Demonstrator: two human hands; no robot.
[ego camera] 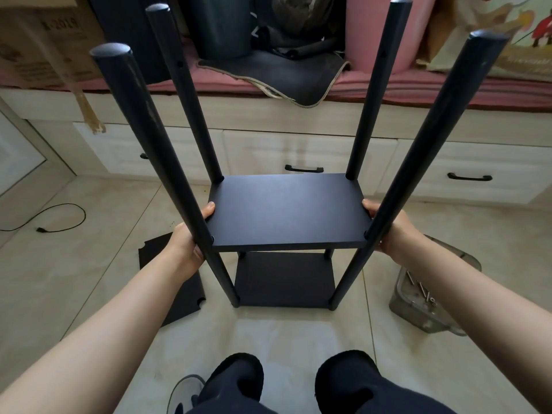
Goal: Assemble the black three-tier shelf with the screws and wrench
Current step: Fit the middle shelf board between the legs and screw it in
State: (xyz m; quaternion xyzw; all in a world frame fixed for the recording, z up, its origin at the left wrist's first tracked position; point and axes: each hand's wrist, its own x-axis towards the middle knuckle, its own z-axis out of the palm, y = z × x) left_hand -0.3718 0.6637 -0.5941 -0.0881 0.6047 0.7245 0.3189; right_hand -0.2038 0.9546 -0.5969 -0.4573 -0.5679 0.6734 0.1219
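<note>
My knees [298, 383], in dark trousers, sit lowest in view above the pale tiled floor [89, 294], with a grey shoe [183, 392] at the left knee. Beyond them my two bare forearms reach forward to the black shelf [285, 234], which stands on the floor in front of me.

My left hand [191, 237] grips the left edge of the middle board [285, 212], thumb on top, just behind the near left post [155, 162]. My right hand [385, 231] grips the board's right edge the same way, partly hidden by the near right post [418, 162]. The bottom board [283, 279] lies on the floor under it, all four posts running through both boards' corners and rising bare above the middle one.

A loose black board [179, 294] with notched corners lies flat on the floor to the left, partly under my left forearm. To the right, near my right forearm, a clear plastic container [418, 312] holds metal screws [424, 294].

Farther left, a black cable [59, 219] curls on the tiles. Beyond the shelf runs a white drawer unit [298, 150] with black handles, topped with a pink cushion [448, 85] carrying a dark mat [283, 73] and a cardboard box [38, 46].
</note>
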